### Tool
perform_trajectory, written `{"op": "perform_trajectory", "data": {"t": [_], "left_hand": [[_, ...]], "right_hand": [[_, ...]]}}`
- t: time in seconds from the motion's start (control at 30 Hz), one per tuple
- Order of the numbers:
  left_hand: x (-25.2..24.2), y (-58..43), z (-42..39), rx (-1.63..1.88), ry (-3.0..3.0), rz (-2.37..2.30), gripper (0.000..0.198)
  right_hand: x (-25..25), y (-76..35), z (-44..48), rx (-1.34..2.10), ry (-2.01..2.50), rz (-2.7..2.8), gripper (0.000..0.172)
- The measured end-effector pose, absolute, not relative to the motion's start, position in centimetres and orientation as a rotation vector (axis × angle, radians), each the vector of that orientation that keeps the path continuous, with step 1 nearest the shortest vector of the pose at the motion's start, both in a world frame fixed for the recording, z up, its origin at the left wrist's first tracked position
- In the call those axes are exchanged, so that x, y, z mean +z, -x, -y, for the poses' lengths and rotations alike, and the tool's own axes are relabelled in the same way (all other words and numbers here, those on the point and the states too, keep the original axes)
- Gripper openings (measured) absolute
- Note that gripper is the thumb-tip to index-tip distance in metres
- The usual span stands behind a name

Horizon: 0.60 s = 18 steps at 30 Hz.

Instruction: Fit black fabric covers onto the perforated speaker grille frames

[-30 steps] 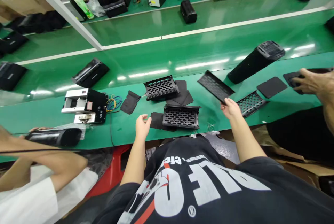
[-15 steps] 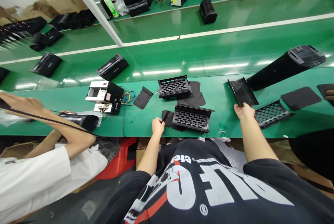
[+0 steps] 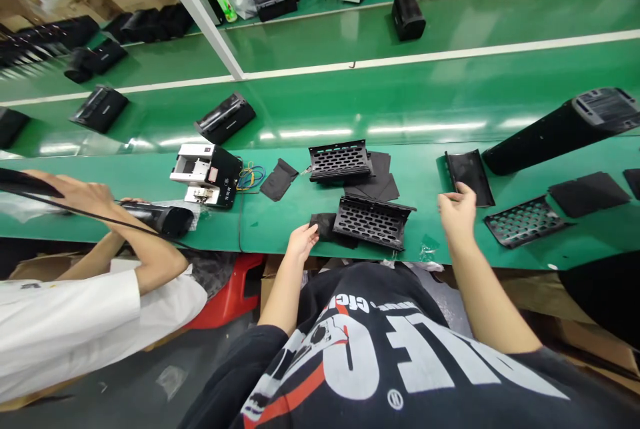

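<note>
My left hand (image 3: 303,240) pinches the left edge of a thin black sheet (image 3: 325,224), which lies partly under a black perforated panel (image 3: 373,222). On the right, my right hand (image 3: 459,210) is raised in front of a smooth black curved panel (image 3: 473,175), its fingers bent together. Whatever may be between those fingers is too small to make out. Behind the first perforated panel is another perforated panel (image 3: 339,161), resting against several flat black sheets (image 3: 383,182). A third perforated piece (image 3: 523,221) lies to the right of my right hand.
A tall black housing (image 3: 555,132) leans at the right. A white-and-black device (image 3: 207,175) with coiled wires stands left, near a co-worker's arm (image 3: 145,242). Another loose black sheet (image 3: 279,179) lies beside it. Black units rest on the green line (image 3: 310,109) behind.
My right hand has come off the front edge of the smooth curved panel and moved slightly left, fingers now bent inward. My left hand stays at the black sheet. The view has shifted a little.
</note>
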<state>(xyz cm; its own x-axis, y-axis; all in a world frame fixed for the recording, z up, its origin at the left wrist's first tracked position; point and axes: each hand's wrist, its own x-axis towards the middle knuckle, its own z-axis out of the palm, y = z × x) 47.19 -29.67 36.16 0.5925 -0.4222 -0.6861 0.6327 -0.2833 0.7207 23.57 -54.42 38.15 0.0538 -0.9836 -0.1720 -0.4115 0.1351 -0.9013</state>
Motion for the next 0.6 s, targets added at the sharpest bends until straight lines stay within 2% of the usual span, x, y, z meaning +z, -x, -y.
{"op": "perform_trajectory", "data": {"t": [0.07, 0.17, 0.3, 0.6], "left_hand": [[36.2, -46.7, 29.8, -1.035, -1.525, -0.167, 0.027], [36.4, -45.9, 30.0, -1.034, -1.524, -0.135, 0.030], [36.3, -45.6, 29.8, -1.010, -1.556, -0.112, 0.029], [36.0, -45.9, 28.7, -0.950, -1.601, -0.050, 0.030]], "right_hand": [[39.7, -26.8, 50.7, -0.660, 1.707, -1.175, 0.033], [41.2, -32.1, 45.2, -0.207, 2.111, -0.687, 0.020], [41.1, -37.1, 41.1, 0.272, 2.536, -0.471, 0.022], [39.8, -39.2, 41.5, 0.319, 2.556, -0.249, 0.021]]}}
